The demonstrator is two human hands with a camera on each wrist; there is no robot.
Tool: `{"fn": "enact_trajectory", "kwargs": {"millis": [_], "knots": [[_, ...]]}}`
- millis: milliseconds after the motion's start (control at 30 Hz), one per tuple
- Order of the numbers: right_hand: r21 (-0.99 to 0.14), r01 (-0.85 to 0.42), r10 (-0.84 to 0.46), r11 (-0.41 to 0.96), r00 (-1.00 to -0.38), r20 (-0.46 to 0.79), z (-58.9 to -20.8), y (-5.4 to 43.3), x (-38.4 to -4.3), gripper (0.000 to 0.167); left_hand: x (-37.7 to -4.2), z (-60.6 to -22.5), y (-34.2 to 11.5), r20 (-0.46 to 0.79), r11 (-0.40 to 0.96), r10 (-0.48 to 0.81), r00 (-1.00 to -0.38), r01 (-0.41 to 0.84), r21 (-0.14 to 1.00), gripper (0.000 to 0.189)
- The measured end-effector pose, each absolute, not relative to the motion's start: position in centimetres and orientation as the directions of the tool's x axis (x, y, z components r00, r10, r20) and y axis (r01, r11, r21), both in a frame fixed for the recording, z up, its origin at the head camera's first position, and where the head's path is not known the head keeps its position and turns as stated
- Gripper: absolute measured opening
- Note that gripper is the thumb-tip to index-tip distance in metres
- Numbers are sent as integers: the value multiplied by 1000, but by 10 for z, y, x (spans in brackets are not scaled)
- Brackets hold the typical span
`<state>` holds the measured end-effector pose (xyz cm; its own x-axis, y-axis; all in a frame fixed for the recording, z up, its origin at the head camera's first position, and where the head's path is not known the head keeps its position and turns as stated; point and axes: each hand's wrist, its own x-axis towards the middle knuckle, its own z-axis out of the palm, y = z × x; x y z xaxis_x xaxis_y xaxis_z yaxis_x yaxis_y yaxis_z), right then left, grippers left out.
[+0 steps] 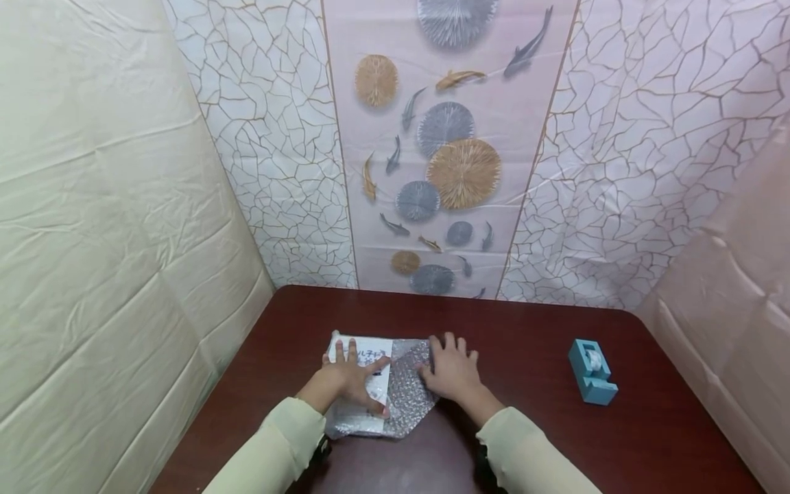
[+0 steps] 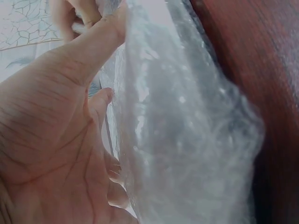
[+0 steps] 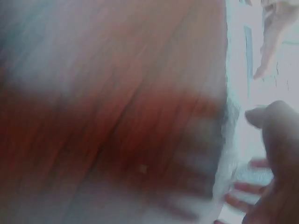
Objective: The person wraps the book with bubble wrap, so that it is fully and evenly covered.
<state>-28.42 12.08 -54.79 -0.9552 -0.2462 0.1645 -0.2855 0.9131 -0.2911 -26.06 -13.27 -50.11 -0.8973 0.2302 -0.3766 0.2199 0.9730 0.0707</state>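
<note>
A flat white item with blue printed characters (image 1: 376, 346), perhaps a book, lies on the table in clear bubble wrap (image 1: 407, 394). My left hand (image 1: 345, 381) rests across it with the fingers and thumb spread. In the left wrist view that hand (image 2: 51, 126) lies along the shiny wrap (image 2: 182, 130). My right hand (image 1: 455, 370) touches the folded right edge of the wrap, fingers spread and slightly bent. The right wrist view is blurred; it shows the right hand (image 3: 275, 158) beside the wrap's edge (image 3: 226, 144).
A blue tape dispenser (image 1: 595, 391) with a roll of tape stands on the right of the dark red-brown table (image 1: 518, 425). Behind the table hangs a patterned cloth (image 1: 426, 233), and plain pale cloths (image 1: 123, 274) hang at both sides.
</note>
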Motion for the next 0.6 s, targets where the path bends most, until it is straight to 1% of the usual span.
{"fn": "enact_trajectory", "kwargs": {"millis": [100,200,333,400,467,600], "knots": [[-285,-147,-121,947,-987,105,-547,131,-284,71,-268,-513,-134,-381,972,232,-895,223,69,118],[-331,-71,-54,941,-997,62,-544,137,-283,66,-278,-530,-138,-378,972,235,-895,228,65,121],[-426,-17,-6,905,-1000,28,-541,142,-283,43,-282,-541,-141,-355,970,241,-903,229,77,120],[-467,-34,-19,884,-999,38,-545,145,-288,29,-278,-538,-140,-347,971,240,-907,222,92,118],[-502,-83,-37,861,-994,100,-564,151,-301,19,-275,-533,-139,-349,970,243,-905,221,102,116],[-588,-196,-69,785,-970,232,-602,164,-332,13,-265,-515,-137,-361,969,247,-899,217,123,113]]}}
